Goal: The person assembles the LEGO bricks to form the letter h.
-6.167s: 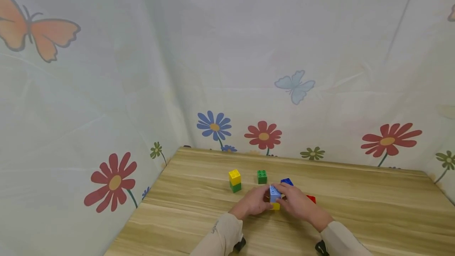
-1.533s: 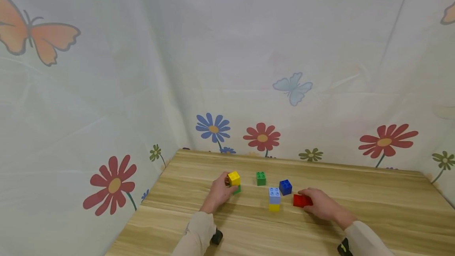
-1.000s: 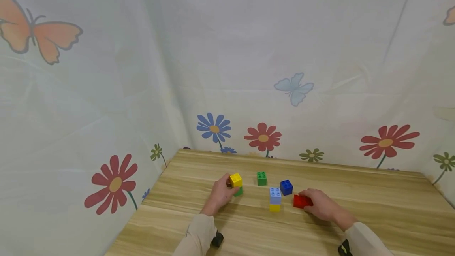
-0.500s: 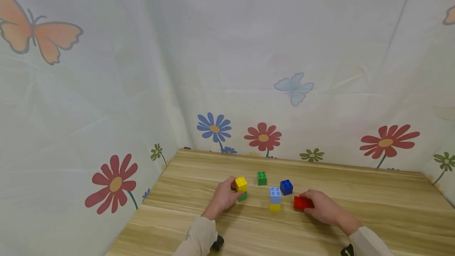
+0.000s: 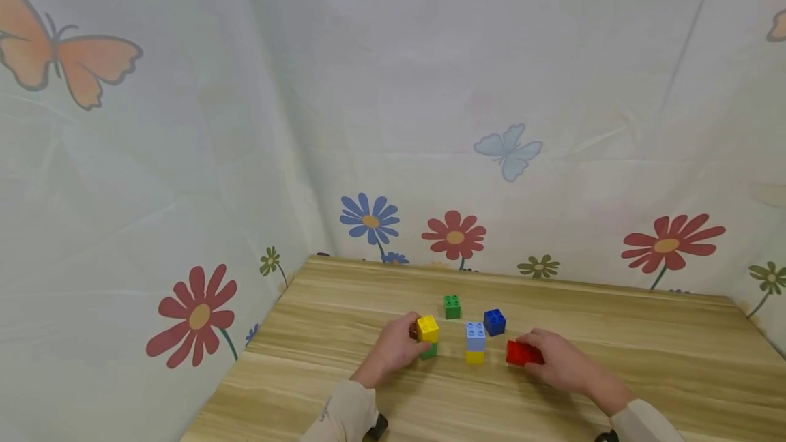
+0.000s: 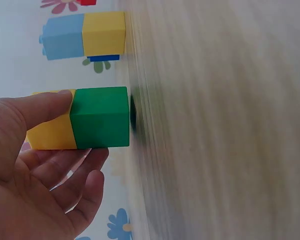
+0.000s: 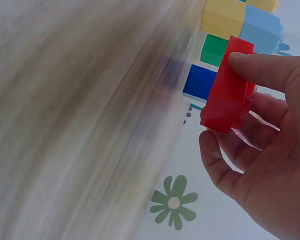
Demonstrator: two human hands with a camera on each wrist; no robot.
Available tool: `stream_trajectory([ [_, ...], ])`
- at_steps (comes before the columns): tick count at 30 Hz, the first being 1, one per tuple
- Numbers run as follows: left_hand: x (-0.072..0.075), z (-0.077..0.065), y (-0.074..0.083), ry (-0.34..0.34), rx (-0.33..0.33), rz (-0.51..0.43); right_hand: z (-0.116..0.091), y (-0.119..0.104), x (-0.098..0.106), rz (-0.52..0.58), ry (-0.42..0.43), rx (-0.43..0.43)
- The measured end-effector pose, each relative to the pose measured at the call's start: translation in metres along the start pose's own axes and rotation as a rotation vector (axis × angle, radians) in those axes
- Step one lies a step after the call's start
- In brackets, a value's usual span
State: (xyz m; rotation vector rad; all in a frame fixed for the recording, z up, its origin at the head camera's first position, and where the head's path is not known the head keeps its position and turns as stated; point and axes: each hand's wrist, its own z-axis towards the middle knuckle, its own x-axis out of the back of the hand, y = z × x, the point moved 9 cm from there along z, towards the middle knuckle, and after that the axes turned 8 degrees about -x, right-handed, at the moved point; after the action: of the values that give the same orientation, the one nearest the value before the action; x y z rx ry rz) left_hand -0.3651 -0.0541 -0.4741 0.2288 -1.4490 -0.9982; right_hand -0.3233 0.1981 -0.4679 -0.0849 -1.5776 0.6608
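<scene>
My left hand [image 5: 396, 348] grips a two-brick stack, a yellow toy brick [image 5: 428, 329] on top of a green brick [image 5: 429, 351]. In the left wrist view a narrow dark gap shows between the green brick's underside and the table, so the stack looks just off it. Thumb and fingers of my right hand [image 5: 561, 362] pinch a flat red brick [image 7: 225, 92], which is tilted and looks raised from the table in the right wrist view. Between the hands stands a second stack, a light blue brick [image 5: 475, 336] on a yellow brick [image 5: 475, 357].
Behind the middle stack lie a dark blue brick [image 5: 494, 322] and a single green brick [image 5: 452, 307]. All are on a wood-grain table [image 5: 344, 292]. A pale curtain [image 5: 393, 87] printed with flowers and butterflies hangs beyond its back and left edges.
Both hands earlier were at the light blue and yellow stack, then parted to the other bricks. Lately my left hand has carried its stack right and nearer; the red brick has barely shifted.
</scene>
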Motion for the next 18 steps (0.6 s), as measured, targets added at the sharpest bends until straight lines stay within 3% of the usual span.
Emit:
stream_trajectory([
  [11, -0.014, -0.003, 0.009, -0.077, 0.011, 0.029, -0.008, -0.013, -0.001, 0.016, -0.035, -0.021],
  [18, -0.021, -0.009, 0.021, -0.11, -0.026, 0.005, -0.012, -0.022, 0.0, 0.0, -0.031, 0.001],
])
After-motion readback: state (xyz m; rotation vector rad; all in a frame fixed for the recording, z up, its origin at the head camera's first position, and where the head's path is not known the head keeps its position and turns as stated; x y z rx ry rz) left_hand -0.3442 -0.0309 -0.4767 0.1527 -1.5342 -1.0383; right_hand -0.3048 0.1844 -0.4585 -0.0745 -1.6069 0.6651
